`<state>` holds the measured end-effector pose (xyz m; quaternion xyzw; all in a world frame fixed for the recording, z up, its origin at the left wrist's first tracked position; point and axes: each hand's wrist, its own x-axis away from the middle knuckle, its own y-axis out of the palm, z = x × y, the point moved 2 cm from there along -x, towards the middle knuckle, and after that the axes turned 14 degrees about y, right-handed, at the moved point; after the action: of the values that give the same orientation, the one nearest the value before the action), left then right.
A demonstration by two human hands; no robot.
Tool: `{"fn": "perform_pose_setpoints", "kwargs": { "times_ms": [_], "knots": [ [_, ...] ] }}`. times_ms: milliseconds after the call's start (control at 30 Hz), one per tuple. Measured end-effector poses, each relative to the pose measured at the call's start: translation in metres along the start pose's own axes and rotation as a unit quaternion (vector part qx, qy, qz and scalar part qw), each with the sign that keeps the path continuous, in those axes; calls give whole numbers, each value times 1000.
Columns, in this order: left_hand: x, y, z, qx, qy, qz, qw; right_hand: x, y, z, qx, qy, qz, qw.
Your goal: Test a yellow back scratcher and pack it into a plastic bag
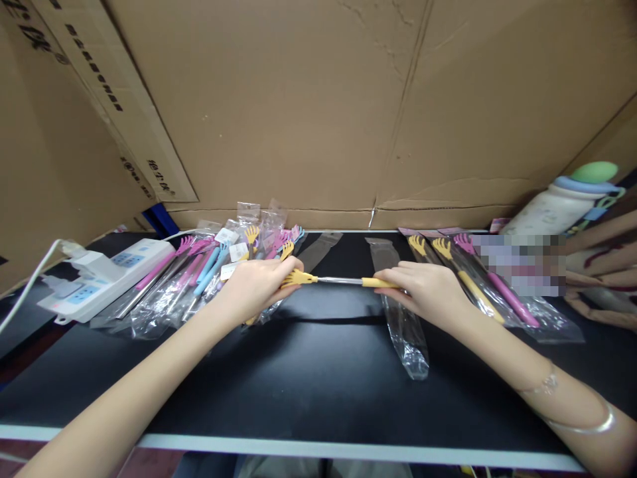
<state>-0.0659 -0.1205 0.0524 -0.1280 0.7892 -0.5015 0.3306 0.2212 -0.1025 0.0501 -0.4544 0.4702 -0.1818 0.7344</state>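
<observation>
A yellow telescopic back scratcher (338, 281) is stretched level between my two hands above the black tabletop (318, 372). My left hand (256, 287) is closed round its claw-shaped yellow head. My right hand (428, 291) is closed round its yellow handle, and the bare metal rod shows between them. An empty clear plastic sleeve (405, 325) lies on the table under my right hand.
A heap of bagged pink, blue and yellow scratchers (209, 272) lies at the left, beside a white power strip (99, 279). More bagged scratchers (488, 292) lie at the right. A bottle (562, 202) stands far right. Cardboard walls (318, 99) close the back.
</observation>
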Motion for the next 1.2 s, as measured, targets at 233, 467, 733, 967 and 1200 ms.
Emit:
{"fn": "perform_pose_setpoints", "kwargs": {
  "times_ms": [233,467,733,967,1200],
  "knots": [
    [-1,-3,1,44,-29,-12,999,1,-1,0,-5,-1,23,1000],
    [-1,-1,1,97,-66,-28,993,1,1,2,-6,4,33,999],
    [-6,4,19,100,14,15,995,2,-3,-20,-5,-44,33,998],
    [-11,1,40,-4,69,45,997,7,2,-37,1,-63,49,997],
    [-14,1,45,-29,87,59,994,4,-5,-40,23,-93,72,993]
  ]
}}
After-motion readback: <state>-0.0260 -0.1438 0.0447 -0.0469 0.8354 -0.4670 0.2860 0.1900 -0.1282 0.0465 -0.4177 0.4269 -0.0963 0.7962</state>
